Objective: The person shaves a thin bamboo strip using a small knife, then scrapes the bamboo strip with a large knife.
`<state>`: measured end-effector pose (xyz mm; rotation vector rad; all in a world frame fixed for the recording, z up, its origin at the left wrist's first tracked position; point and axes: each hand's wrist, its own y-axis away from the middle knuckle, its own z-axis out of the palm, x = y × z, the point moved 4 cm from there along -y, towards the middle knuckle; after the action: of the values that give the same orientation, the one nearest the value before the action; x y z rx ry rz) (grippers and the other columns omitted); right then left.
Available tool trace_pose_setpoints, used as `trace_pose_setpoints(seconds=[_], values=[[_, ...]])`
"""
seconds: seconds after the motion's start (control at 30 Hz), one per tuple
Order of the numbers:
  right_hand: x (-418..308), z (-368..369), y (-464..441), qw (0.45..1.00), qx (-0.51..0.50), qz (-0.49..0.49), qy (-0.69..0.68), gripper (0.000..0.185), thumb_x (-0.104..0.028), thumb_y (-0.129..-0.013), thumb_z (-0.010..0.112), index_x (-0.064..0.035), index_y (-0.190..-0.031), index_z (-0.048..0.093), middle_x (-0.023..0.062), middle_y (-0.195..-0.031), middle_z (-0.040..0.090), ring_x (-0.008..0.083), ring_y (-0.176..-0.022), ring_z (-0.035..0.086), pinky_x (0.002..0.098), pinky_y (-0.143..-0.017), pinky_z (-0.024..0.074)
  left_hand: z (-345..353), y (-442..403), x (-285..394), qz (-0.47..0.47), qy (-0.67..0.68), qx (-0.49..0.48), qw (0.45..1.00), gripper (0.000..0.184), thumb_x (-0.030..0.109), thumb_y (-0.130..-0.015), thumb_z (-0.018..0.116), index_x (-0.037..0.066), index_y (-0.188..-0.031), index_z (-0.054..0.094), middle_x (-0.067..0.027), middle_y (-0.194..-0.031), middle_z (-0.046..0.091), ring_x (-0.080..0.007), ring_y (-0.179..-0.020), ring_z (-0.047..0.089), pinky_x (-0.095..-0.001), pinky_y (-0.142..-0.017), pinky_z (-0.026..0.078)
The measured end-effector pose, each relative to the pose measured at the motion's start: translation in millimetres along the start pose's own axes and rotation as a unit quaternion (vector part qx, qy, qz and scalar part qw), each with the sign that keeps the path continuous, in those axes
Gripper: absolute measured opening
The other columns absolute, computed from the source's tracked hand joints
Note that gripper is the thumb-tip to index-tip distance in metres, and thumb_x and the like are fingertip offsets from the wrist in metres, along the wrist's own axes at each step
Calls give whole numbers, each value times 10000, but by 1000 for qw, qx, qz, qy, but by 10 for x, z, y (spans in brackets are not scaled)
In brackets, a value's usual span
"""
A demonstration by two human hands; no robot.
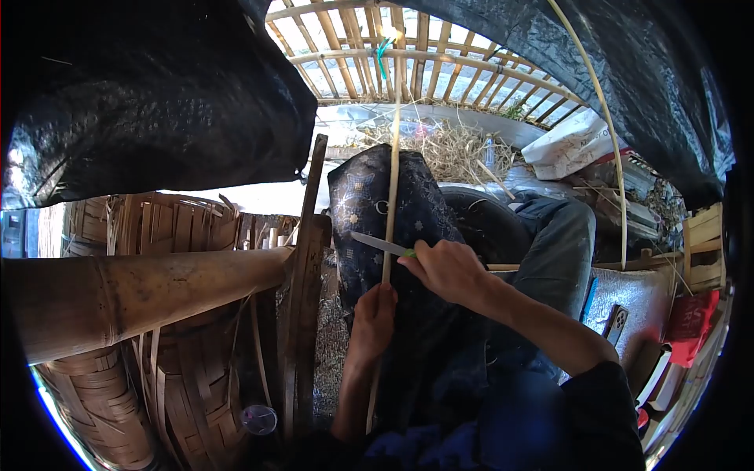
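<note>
A long, pale bamboo strip runs lengthwise over the dark patterned cloth on my lap. My left hand is closed around the strip's lower part. In my right hand is a knife with a green handle, mostly hidden by the fingers. Its blade points left and crosses the strip just above my left hand. Whether the edge is cutting into the strip, I cannot tell. Beyond the knife, the strip stretches away towards the bamboo slat fence, where a green tie shows.
A thick bamboo pole juts in from the left, above woven baskets. Upright wooden posts stand left of my lap. Dry shavings lie ahead. A phone rests at right, near a red bag. Black sheeting hangs overhead.
</note>
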<state>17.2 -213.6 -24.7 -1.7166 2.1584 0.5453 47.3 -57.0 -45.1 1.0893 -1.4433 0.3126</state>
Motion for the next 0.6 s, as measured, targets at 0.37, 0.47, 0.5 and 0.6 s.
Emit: trace_pose_setpoints(seconds=[0.37,0.47,0.5,0.6], values=[[123,15,68,999,-26,18,6,413,-373,-958,484,-33,-727,522,163,-520,569,336,-485,613,435,-442,494,54,-32,35,-66,8,-63,996,357,238,-1011,367,21,-761,500,2,-578,405,-86,-508,383,-292,-478,306],[139,66,49,1000,-23,6,-7,423,-370,-962,478,-32,-713,524,153,-501,561,330,-476,614,427,-429,494,72,-40,23,-27,-10,-46,999,350,231,-1011,361,22,-770,503,-14,-571,406,-90,-501,390,-293,-481,318],[146,90,45,1000,-25,8,-8,423,-370,-962,478,-32,-713,524,153,-501,561,330,-476,614,427,-429,494,65,-32,18,-49,1,-48,998,344,227,-1011,363,23,-773,505,-13,-572,411,-88,-501,391,-290,-481,319],[139,133,3,1000,-18,1,-17,425,-372,-961,480,-28,-717,532,152,-495,559,331,-469,610,424,-422,492,59,-29,-41,-78,29,-41,996,335,223,-1009,371,25,-776,508,-11,-575,415,-85,-502,391,-282,-480,317]])
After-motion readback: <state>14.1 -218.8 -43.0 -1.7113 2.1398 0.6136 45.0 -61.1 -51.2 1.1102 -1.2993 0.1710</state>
